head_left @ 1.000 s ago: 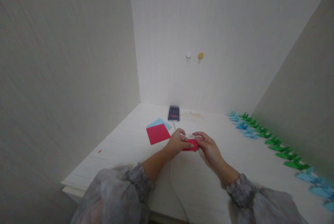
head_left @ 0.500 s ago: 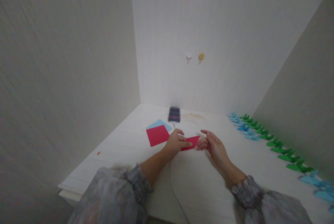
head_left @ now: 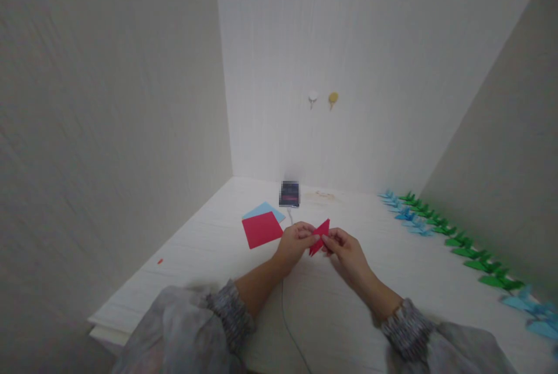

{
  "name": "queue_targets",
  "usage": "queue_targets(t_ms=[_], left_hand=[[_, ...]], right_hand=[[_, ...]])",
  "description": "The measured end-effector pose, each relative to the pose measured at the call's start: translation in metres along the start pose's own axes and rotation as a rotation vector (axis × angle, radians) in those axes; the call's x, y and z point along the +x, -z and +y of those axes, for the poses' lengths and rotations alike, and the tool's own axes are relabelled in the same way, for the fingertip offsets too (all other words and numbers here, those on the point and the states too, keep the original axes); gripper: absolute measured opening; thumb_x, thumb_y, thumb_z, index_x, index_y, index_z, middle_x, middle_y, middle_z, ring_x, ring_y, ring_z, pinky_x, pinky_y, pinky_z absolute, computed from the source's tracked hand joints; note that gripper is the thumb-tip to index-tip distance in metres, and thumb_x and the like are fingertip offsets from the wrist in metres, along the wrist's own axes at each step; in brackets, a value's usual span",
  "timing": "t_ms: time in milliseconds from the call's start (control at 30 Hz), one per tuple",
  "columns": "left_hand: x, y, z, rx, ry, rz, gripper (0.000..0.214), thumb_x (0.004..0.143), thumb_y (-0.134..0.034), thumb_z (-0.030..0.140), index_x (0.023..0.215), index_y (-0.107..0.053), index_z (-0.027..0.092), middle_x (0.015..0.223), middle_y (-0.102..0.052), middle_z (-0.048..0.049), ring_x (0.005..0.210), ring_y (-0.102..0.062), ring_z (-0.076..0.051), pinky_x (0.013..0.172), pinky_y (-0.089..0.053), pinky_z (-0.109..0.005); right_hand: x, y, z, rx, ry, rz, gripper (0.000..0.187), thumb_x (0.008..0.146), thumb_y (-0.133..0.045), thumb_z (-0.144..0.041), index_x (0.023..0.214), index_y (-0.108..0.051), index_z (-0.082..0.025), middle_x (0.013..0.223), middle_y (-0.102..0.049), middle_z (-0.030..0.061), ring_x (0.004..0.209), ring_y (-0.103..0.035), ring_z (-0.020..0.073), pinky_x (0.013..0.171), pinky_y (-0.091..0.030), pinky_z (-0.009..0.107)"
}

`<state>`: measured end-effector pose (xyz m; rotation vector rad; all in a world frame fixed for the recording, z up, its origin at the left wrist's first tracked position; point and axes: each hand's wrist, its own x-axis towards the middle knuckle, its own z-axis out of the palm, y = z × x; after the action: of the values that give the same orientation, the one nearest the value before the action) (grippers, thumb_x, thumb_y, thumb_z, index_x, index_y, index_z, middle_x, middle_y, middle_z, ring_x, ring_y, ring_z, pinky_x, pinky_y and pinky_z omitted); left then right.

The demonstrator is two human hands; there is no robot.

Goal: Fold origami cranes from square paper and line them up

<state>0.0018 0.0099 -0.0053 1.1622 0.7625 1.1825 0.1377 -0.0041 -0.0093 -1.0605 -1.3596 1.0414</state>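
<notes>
Pinching a half-folded red paper (head_left: 320, 235) in narrow grips, left hand (head_left: 296, 243) and right hand (head_left: 346, 252) hold it over the counter (head_left: 392, 257); a red sheet (head_left: 261, 230) lies flat.

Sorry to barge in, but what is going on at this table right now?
A person is pinching a small folded red paper between the left hand and the right hand, just above the white table. Beyond the hands, a flat red sheet lies on a light blue sheet, next to a phone. A row of blue and green folded paper figures lines the right-hand wall.
</notes>
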Motion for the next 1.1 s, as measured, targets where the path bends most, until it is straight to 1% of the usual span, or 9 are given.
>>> queue_targets(t_ms=[133, 233, 400, 533, 633, 767, 867, 967, 1100], left_hand=[[-0.001, -0.001, 0.002, -0.074, 0.089, 0.001, 0.023, 0.059, -0.064, 0.030, 0.070, -0.056, 0.012, 0.064, -0.062, -0.0027, 0.059, -0.057, -0.012, 0.064, -0.045, -0.026], [-0.001, -0.001, 0.003, -0.083, 0.130, 0.027, 0.023, 0.058, -0.065, 0.030, 0.069, -0.057, 0.012, 0.065, -0.062, -0.0031, 0.059, -0.058, -0.012, 0.065, -0.045, -0.028], [0.000, 0.000, 0.001, -0.068, 0.114, 0.051, 0.022, 0.055, -0.066, 0.028, 0.068, -0.058, 0.013, 0.062, -0.062, -0.0017, 0.059, -0.057, -0.012, 0.066, -0.045, -0.026], [-0.001, 0.001, 0.000, -0.019, 0.038, 0.004, 0.021, 0.059, -0.063, 0.030, 0.069, -0.061, 0.011, 0.064, -0.063, -0.0033, 0.060, -0.056, -0.011, 0.064, -0.043, -0.024], [-0.002, 0.002, 0.001, 0.050, -0.008, -0.017, 0.024, 0.063, -0.059, 0.033, 0.073, -0.064, 0.011, 0.067, -0.064, -0.0044, 0.064, -0.056, -0.013, 0.067, -0.042, -0.024], [-0.003, 0.002, 0.003, 0.076, -0.024, -0.011, 0.028, 0.063, -0.060, 0.033, 0.079, -0.065, 0.011, 0.074, -0.064, -0.0057, 0.072, -0.056, -0.015, 0.072, -0.041, -0.027], [-0.002, 0.002, 0.004, 0.063, -0.035, -0.013, 0.025, 0.061, -0.061, 0.031, 0.076, -0.065, 0.011, 0.078, -0.064, -0.0059, 0.073, -0.056, -0.016, 0.072, -0.041, -0.027], [-0.001, 0.003, 0.004, 0.045, -0.052, -0.013, 0.019, 0.058, -0.064, 0.026, 0.071, -0.063, 0.012, 0.074, -0.062, -0.0043, 0.068, -0.055, -0.014, 0.069, -0.042, -0.026], [0.002, 0.005, 0.001, 0.024, -0.091, 0.047, 0.025, 0.053, -0.068, 0.019, 0.073, -0.055, 0.013, 0.065, -0.058, -0.0005, 0.059, -0.052, -0.010, 0.060, -0.041, -0.022]], right_hand=[[0.001, 0.001, -0.003, -0.062, 0.054, 0.130, 0.025, 0.061, -0.062, -0.038, 0.070, -0.052, -0.017, 0.055, -0.052, -0.0023, 0.047, -0.046, 0.0110, 0.045, -0.036, 0.023], [0.001, 0.002, 0.000, -0.182, 0.127, 0.220, 0.024, 0.060, -0.064, -0.036, 0.070, -0.050, -0.019, 0.058, -0.052, -0.0023, 0.049, -0.046, 0.0115, 0.046, -0.037, 0.023], [-0.002, 0.002, 0.004, -0.336, 0.133, 0.073, 0.019, 0.071, -0.052, -0.037, 0.070, -0.055, -0.018, 0.054, -0.054, 0.0000, 0.048, -0.048, 0.0132, 0.047, -0.039, 0.025], [-0.006, -0.001, -0.004, -0.327, 0.173, 0.049, 0.022, 0.076, -0.046, -0.038, 0.074, -0.056, -0.018, 0.065, -0.058, 0.0032, 0.061, -0.054, 0.0160, 0.059, -0.043, 0.028], [-0.007, -0.004, -0.009, -0.284, 0.177, 0.037, 0.022, 0.074, -0.049, -0.040, 0.075, -0.055, -0.018, 0.069, -0.060, 0.0039, 0.066, -0.055, 0.0170, 0.063, -0.043, 0.029], [-0.007, -0.004, -0.008, -0.237, 0.166, 0.019, 0.023, 0.068, -0.059, -0.038, 0.078, -0.054, -0.017, 0.071, -0.060, 0.0038, 0.065, -0.056, 0.0166, 0.063, -0.043, 0.029], [-0.006, -0.003, -0.005, -0.228, 0.174, -0.017, 0.021, 0.069, -0.058, -0.035, 0.080, -0.053, -0.017, 0.072, -0.060, 0.0036, 0.065, -0.056, 0.0154, 0.063, -0.043, 0.028], [-0.006, -0.002, -0.002, -0.210, 0.188, -0.048, 0.021, 0.072, -0.054, -0.034, 0.084, -0.053, -0.017, 0.075, -0.060, 0.0039, 0.067, -0.056, 0.0150, 0.063, -0.043, 0.028], [-0.005, 0.000, 0.000, -0.251, 0.223, -0.018, 0.019, 0.074, -0.052, -0.033, 0.086, -0.056, -0.018, 0.076, -0.059, 0.0037, 0.071, -0.055, 0.0164, 0.066, -0.043, 0.028]])
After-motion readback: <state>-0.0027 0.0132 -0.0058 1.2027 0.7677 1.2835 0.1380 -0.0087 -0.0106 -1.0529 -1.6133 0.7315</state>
